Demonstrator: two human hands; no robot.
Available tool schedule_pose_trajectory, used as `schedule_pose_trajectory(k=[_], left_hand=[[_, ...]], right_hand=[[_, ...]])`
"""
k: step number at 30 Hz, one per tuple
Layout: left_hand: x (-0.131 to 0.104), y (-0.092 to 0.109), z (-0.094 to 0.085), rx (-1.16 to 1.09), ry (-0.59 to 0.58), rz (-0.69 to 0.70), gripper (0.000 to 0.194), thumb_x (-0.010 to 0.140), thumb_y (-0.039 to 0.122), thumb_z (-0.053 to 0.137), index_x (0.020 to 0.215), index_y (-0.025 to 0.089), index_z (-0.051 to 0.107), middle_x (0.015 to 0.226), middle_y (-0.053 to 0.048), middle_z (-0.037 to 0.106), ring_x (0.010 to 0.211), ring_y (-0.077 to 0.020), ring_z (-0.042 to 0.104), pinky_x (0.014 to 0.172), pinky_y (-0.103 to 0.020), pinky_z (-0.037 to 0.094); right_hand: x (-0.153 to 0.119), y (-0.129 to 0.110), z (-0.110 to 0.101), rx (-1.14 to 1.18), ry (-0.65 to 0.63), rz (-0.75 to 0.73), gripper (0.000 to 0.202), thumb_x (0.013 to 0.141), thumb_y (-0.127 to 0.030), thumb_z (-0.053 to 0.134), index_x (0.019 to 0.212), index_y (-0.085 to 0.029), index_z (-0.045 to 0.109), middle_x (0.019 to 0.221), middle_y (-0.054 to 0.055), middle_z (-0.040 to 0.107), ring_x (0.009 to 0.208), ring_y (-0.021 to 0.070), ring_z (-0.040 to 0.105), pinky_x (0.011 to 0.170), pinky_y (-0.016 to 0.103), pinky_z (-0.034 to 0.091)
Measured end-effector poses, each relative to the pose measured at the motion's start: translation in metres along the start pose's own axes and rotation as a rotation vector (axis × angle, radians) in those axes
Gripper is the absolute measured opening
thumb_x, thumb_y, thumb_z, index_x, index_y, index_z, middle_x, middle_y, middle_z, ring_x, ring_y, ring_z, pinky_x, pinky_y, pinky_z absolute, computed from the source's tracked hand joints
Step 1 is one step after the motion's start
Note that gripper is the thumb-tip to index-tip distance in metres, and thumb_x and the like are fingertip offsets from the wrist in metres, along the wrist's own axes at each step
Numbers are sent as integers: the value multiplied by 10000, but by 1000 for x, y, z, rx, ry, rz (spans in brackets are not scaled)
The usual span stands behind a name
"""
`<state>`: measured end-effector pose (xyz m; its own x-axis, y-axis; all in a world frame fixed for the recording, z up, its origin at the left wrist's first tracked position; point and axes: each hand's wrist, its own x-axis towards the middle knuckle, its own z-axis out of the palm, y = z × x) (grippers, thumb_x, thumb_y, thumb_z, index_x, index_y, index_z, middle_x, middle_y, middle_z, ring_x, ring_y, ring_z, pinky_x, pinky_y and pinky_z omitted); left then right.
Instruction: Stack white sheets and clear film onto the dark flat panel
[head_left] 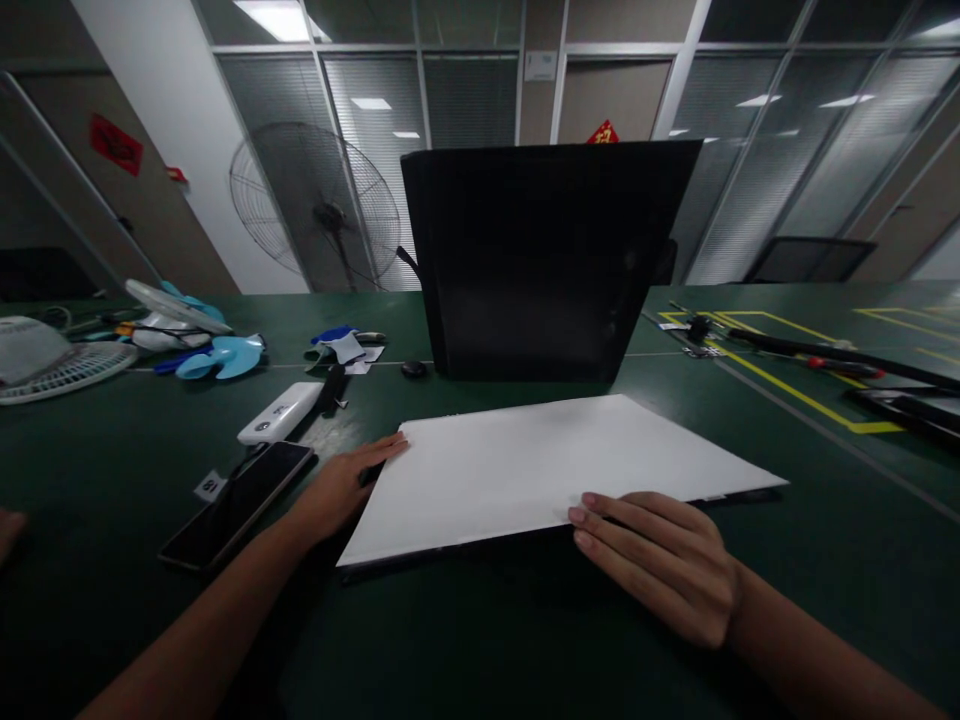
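A large flat white sheet [517, 460] lies in front of me, with a thin dark edge showing under its near side. My left hand [341, 485] reaches to its left edge, fingers stretched out and fingertips on the top surface. At the near edge, right of middle, my right hand [667, 560] rests with its fingers extended side by side and their tips on the sheet. Its thumb is hidden. Behind the sheet stands a big black panel or box [551, 265], upright on the green table [465, 650].
Left of my arm lie a dark phone [236, 505] and a white device [281, 412]. Farther left are fan parts, including a blue fan blade [221, 357]. A small black object [413, 369] sits by the panel. Yellow tape [795, 385] and black rods [832, 350] are right. Another hand [9, 530] shows far left.
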<state>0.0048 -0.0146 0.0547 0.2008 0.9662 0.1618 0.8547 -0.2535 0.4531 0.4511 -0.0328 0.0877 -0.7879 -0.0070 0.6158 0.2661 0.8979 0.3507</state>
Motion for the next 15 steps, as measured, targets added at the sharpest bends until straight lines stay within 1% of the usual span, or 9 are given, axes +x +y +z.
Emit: schedule_pose_trajectory(k=[2,5,7,9,12,15], left_hand=[[1,0,1,1,9,-5,574,896,376,563,1466,310,572,1563,30,480,1432,-273,483,1223,-494,330],[1,0,2,-4,16,-15,572,904,363,542,1471,294,568,1562,24,480,1442,-272,466,1226,-501,320],[0,1,2,0,21,-14,575,906,375,542,1474,288,566,1562,17,481,1441,-274,466,1225,-500,322],[0,3,3,14,23,-4,566,908,388,548,1466,292,574,1557,16,490,1431,-277,481,1222,-497,333],[-2,7,6,53,34,-21,566,944,427,529,1495,295,538,1553,5,505,1413,-289,508,1206,-513,362],[-3,4,12,93,65,-43,681,965,501,535,1587,262,393,1601,-38,446,1438,-311,474,1205,-531,359]], right_hand=[[1,1,5,-11,27,32,319,963,-136,558,1261,-142,672,1307,109,679,1296,244,592,895,378,615],[3,0,12,-42,83,54,258,927,-130,644,1181,-120,694,1151,102,741,1174,251,665,842,377,611],[4,-1,13,-59,110,69,218,938,-115,626,1143,-94,698,1061,108,753,1091,248,695,811,379,608],[5,-2,11,-77,118,101,217,950,-98,598,1145,-81,693,1033,115,750,1059,236,702,811,374,606],[3,2,-4,-113,134,170,272,919,-67,634,1183,-102,688,1052,119,744,1076,227,695,848,360,602],[-13,4,-32,-149,136,262,353,894,-55,664,1231,-158,691,1114,113,735,1084,215,690,895,349,590]])
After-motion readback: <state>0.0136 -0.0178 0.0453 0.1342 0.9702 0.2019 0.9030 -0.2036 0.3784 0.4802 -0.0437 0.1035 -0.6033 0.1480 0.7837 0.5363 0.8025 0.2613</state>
